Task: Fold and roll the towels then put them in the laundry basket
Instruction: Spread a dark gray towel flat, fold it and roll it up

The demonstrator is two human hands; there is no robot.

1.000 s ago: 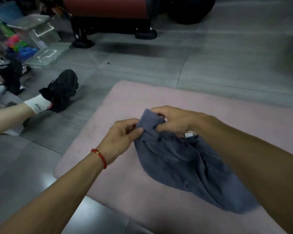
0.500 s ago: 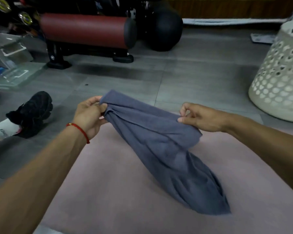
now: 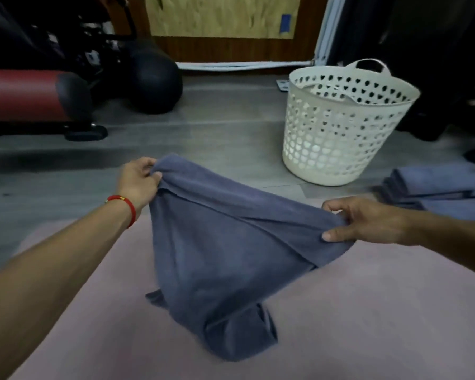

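The blue-grey terry cloth towel hangs stretched between both hands above the pale pink floor mat; its lower end rests bunched on the mat. The left hand, with a red cord bracelet at the wrist, grips the upper left corner, fingers curled round the fabric. The right hand pinches the upper right corner between thumb and curled fingers. The white perforated plastic laundry basket stands upright on the grey floor beyond the mat. A stack of folded blue-grey towels lies right of the basket.
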